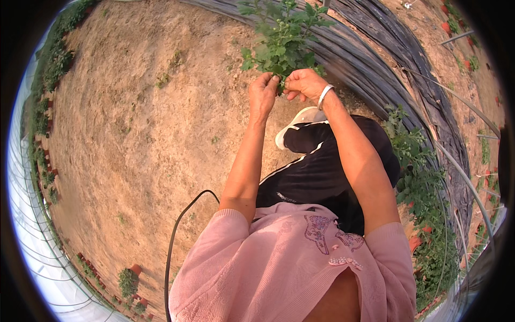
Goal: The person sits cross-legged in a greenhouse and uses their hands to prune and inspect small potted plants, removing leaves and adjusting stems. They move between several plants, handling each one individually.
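Note:
A bushy green plant (pixel 281 50) with lobed leaves and small round buds, probably a chrysanthemum, stands at the top centre. At its near, lower side, my left hand (pixel 262 94) pinches the foliage between thumb and forefinger. Close beside it, my right hand (pixel 307 84) pinches the same low leaves, its other fingers curled. A pale bracelet (pixel 325 96) circles my right wrist. The fingertips are almost touching, and they hide the exact bit of leaf or stem between them. Whatever holds the plant's base is hidden as well.
Bare, dry soil (pixel 153 120) spreads to the left. Bunched dark plastic sheeting (pixel 362 64) runs along the right, near more leafy plants (pixel 422 193) and a thin metal pole (pixel 462 169). My bent leg and pale shoe (pixel 301 120) are below the hands. Potted plants (pixel 128 281) stand lower left.

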### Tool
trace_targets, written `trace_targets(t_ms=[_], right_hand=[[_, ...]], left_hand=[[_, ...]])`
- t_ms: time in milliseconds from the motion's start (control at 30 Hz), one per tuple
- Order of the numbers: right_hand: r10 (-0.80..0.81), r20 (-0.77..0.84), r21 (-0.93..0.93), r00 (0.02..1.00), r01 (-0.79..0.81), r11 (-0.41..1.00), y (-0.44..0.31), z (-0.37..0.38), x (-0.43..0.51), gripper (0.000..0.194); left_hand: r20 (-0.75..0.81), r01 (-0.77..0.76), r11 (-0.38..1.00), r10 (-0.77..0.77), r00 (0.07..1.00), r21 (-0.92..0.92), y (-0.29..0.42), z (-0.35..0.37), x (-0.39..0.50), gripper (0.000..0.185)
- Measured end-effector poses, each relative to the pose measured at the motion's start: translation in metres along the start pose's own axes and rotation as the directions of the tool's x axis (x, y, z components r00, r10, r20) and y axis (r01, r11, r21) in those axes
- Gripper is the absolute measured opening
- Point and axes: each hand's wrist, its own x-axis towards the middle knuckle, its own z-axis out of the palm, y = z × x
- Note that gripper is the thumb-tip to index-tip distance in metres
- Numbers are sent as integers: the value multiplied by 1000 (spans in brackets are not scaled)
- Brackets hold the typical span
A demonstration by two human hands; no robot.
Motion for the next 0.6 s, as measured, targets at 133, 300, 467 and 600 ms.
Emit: trace_targets(t_ms=[133,300,467,600], right_hand=[[-73,-113,-175,991,52,983,-8,-8,-5,16],[-192,-698,-174,690,97,980,-22,-54,-16,19],[-203,-607,-413,768,-86,907,1,-63,1,13],[-177,-596,-473,784,-163,866,11,-61,8,10]], left_hand=[[-46,0,998,-3,999,-60,-1,0,0,17],[-157,-81,990,61,986,-120,-5,-5,5,15],[-162,-104,969,68,984,-223,-6,-7,6,11],[-282,-155,950,76,956,-270,3,-1,-2,14]])
